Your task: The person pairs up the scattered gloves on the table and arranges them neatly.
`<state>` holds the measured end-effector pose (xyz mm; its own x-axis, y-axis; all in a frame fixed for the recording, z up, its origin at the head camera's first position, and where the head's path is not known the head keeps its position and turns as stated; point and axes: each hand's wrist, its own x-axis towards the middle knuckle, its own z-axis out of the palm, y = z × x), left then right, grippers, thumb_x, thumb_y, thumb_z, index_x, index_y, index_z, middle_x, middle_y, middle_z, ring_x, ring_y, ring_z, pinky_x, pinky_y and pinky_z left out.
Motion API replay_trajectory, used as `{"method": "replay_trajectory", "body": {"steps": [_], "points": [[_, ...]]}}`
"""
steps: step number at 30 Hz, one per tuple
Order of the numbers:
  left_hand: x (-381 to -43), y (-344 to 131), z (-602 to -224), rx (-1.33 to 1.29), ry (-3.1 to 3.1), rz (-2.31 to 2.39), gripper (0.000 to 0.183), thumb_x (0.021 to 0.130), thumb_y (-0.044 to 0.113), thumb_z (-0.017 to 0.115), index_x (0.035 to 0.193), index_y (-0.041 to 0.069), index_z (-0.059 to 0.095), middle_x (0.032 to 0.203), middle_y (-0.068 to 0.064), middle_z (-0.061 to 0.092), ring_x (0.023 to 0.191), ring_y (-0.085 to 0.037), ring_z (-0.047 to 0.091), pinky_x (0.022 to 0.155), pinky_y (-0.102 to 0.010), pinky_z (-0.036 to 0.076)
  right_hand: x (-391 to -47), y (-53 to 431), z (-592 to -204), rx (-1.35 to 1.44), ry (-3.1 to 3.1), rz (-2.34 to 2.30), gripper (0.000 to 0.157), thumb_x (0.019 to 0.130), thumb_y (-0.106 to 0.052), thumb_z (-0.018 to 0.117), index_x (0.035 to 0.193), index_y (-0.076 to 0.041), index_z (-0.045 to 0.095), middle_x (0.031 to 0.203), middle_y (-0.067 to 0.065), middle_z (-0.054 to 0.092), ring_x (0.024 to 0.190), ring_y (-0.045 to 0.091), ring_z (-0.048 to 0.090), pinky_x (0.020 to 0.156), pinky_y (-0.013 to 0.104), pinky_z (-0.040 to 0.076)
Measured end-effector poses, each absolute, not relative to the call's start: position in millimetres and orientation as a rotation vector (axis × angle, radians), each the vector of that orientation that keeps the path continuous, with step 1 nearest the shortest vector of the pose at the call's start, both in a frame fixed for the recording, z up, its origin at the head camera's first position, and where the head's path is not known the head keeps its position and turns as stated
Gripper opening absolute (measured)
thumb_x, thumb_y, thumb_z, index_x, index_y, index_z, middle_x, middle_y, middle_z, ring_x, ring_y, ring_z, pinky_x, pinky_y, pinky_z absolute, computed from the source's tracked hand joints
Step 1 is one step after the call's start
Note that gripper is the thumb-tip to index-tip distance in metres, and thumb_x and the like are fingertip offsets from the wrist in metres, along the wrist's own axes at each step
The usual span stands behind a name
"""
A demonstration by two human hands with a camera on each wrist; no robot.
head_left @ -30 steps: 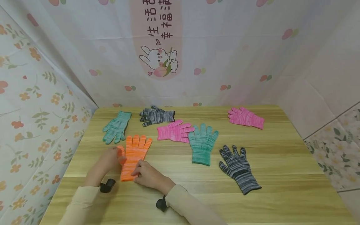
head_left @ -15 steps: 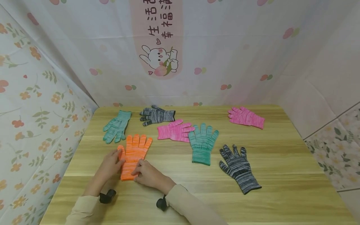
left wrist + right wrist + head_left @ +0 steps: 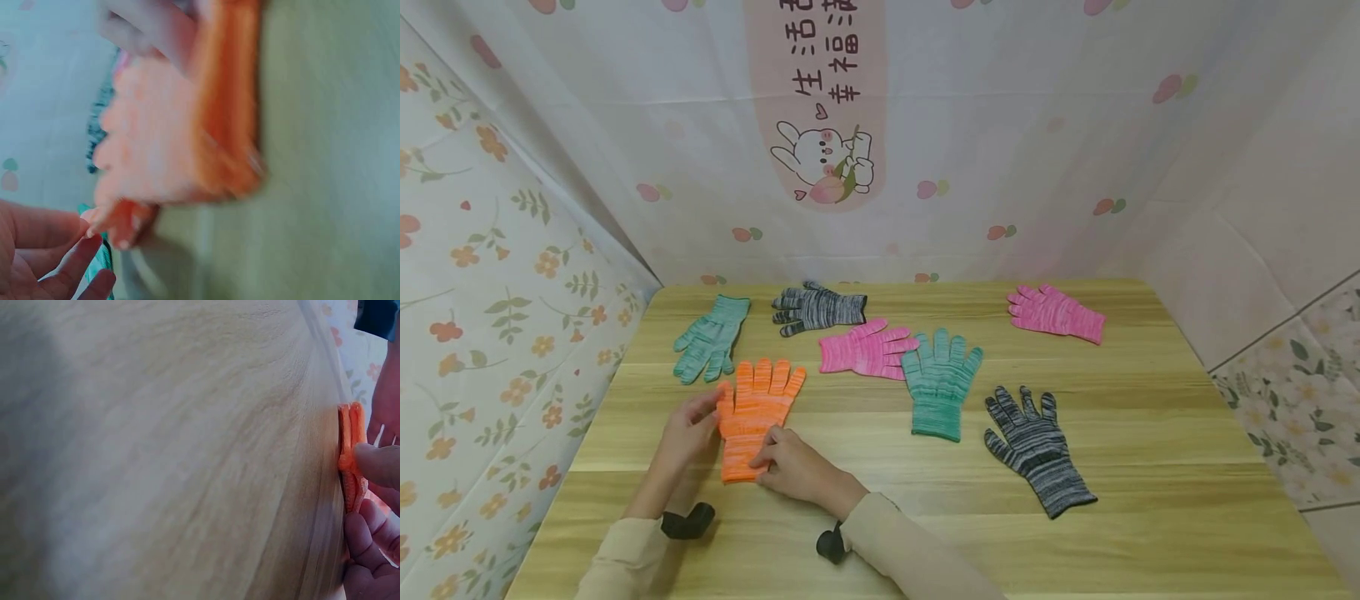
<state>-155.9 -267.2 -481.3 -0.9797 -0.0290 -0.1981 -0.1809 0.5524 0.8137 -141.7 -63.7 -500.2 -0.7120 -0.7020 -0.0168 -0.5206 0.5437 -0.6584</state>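
An orange knit glove (image 3: 763, 408) lies palm-down or palm-up on the wooden table, fingers pointing away from me. At its left side my left hand (image 3: 683, 429) pinches the tip of the glove's thumb; the left wrist view shows thumb and finger (image 3: 47, 228) meeting on that orange tip. My right hand (image 3: 801, 468) grips the right edge of the cuff near its opening. In the right wrist view the cuff (image 3: 353, 434) shows as stacked orange layers, with the right thumb (image 3: 378, 465) pressing on them and curled fingers below.
Behind lie a green glove (image 3: 711, 340), a grey-black glove (image 3: 820, 308) and a pink glove (image 3: 861, 350), whose fingers meet a second green glove (image 3: 938, 387). Farther right are another pink glove (image 3: 1056, 315) and another grey-black glove (image 3: 1037, 450). A printed curtain (image 3: 1000, 150) hangs behind the table.
My left hand has shifted at the glove's left side, drawing back from over its thumb and now taking the thumb tip from the left. The right hand keeps its place on the cuff.
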Motion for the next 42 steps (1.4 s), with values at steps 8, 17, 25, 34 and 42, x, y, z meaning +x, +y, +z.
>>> {"method": "replay_trajectory", "body": {"steps": [8, 17, 25, 34, 42], "points": [[-155.5, -272.7, -491.7, -0.026, 2.818, 1.238, 0.039, 0.094, 0.003, 0.048, 0.131, -0.010, 0.045, 0.135, -0.031, 0.043, 0.127, -0.047, 0.036, 0.104, -0.057, 0.028, -141.2, -63.7, -501.4, -1.023, 2.509, -0.932, 0.019, 0.086, -0.020, 0.067, 0.103, -0.012, 0.072, 0.093, -0.007, 0.045, 0.084, 0.002, 0.039, 0.070, 0.007, 0.035], [-157.9, -276.0, -493.7, 0.070, 2.820, 1.282, 0.036, 0.095, 0.003, 0.047, 0.130, -0.007, 0.049, 0.131, -0.030, 0.048, 0.125, -0.046, 0.039, 0.102, -0.059, 0.030, -141.6, -63.3, -502.2, -1.046, 2.520, -0.928, 0.020, 0.086, -0.020, 0.066, 0.103, -0.012, 0.072, 0.092, -0.007, 0.045, 0.083, 0.002, 0.038, 0.070, 0.007, 0.034], [-155.7, -277.7, -494.4, 0.140, 2.947, 1.021, 0.042, 0.090, 0.007, 0.059, 0.129, -0.007, 0.050, 0.128, -0.031, 0.048, 0.120, -0.048, 0.041, 0.099, -0.061, 0.030, -140.4, -62.7, -501.3, -1.049, 2.520, -0.934, 0.020, 0.087, -0.020, 0.066, 0.104, -0.012, 0.072, 0.093, -0.007, 0.046, 0.083, 0.002, 0.038, 0.069, 0.007, 0.035], [-154.1, -276.6, -492.5, 0.113, 2.996, 0.936, 0.048, 0.087, 0.010, 0.062, 0.129, -0.009, 0.048, 0.131, -0.033, 0.044, 0.120, -0.051, 0.036, 0.099, -0.063, 0.028, -141.2, -63.0, -502.3, -1.057, 2.536, -0.919, 0.019, 0.087, -0.021, 0.066, 0.102, -0.013, 0.072, 0.093, -0.008, 0.046, 0.083, 0.001, 0.039, 0.069, 0.006, 0.034], [-155.6, -278.1, -493.4, 0.204, 2.996, 0.805, 0.052, 0.090, 0.014, 0.060, 0.132, -0.010, 0.044, 0.137, -0.034, 0.037, 0.125, -0.053, 0.029, 0.101, -0.065, 0.022, -141.6, -63.0, -502.2, -1.053, 2.538, -0.914, 0.018, 0.086, -0.022, 0.066, 0.102, -0.014, 0.072, 0.093, -0.008, 0.046, 0.083, 0.002, 0.039, 0.069, 0.007, 0.034]]}}
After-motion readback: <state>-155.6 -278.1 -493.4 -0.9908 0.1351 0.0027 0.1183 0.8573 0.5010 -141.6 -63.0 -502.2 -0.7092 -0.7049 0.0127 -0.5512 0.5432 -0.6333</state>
